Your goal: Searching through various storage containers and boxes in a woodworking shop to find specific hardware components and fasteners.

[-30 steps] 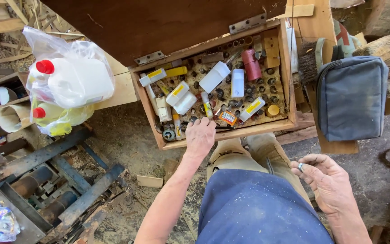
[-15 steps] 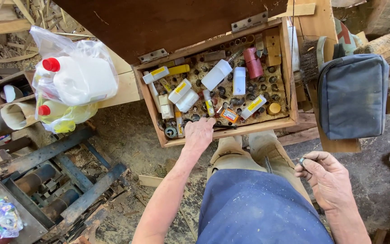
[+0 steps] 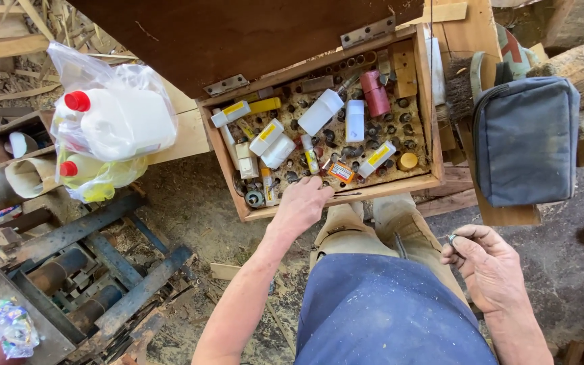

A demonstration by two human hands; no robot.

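Now: Left Hand Staying at Box Front, Right Hand Rising Slightly

Nearest the camera, the blue apron (image 3: 386, 311) is covering the lap. Just right of it, the right hand (image 3: 488, 267) is pinching a small metal piece (image 3: 452, 238) between thumb and forefinger, with the other fingers curling loosely. Compared with a second ago, this hand is sitting slightly higher and the piece is being held in the same pinch. It is staying well apart from the box.

Ahead of the knees, the left hand (image 3: 302, 203) is resting at the front wall of the wooden box (image 3: 386, 191), as it was a second ago. Its fingers are bending down over the front row of parts. The fingertips are hidden, so whether they are gripping anything cannot be told.

Inside the box, white bottles (image 3: 320, 111), a red tube (image 3: 375, 93) and many small dark fittings are lying loose. None is appearing to shift between the views.

Judgement: the sorting through the front row is continuing, and nothing is yet being lifted out.

Farther off, the lid (image 3: 238, 34) is standing open behind the box. A grey pouch (image 3: 525, 138) is lying to the right, and a plastic bag (image 3: 113, 128) of jugs is sitting to the left.
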